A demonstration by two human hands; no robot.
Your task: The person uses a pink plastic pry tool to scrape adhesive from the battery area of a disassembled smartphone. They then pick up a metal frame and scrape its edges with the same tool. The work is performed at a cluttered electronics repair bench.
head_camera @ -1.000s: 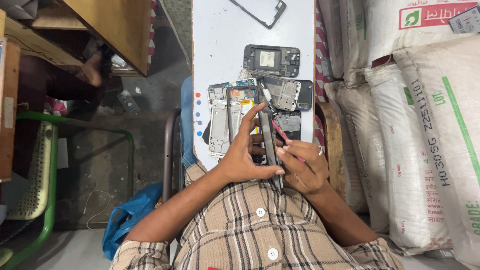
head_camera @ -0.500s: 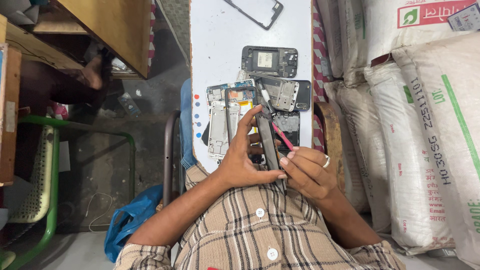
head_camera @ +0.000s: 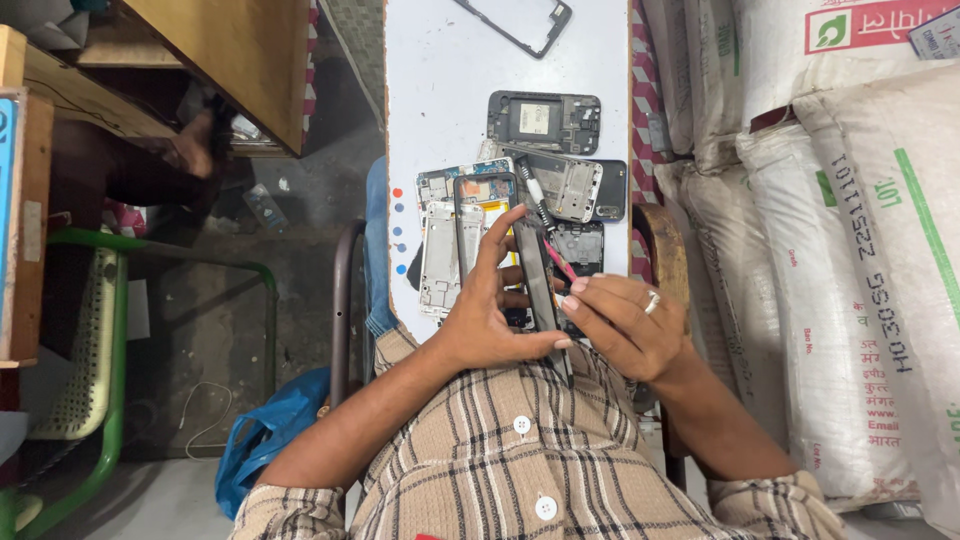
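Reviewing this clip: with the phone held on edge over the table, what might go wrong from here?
1. The left hand holds the phone on edge by its thin sides; it may slip onto the loose parts below.
2. The right hand works a red tool at the phone's edge; too much force might crack it.
3. Parts lie near the table edge, close to the forearms, and may be knocked off.

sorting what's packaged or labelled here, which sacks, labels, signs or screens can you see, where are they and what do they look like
White woven sacks: stacked along the right edge, bulky, with green stripes and dark print.
Sack label: top right, a red panel with a green and white square emblem.
Blue panel: far left edge, narrow and upright, on a wooden frame.
Blue plastic bag: on the floor, lower left, crumpled.
Screens: none lit; only bare phone parts on the white table.
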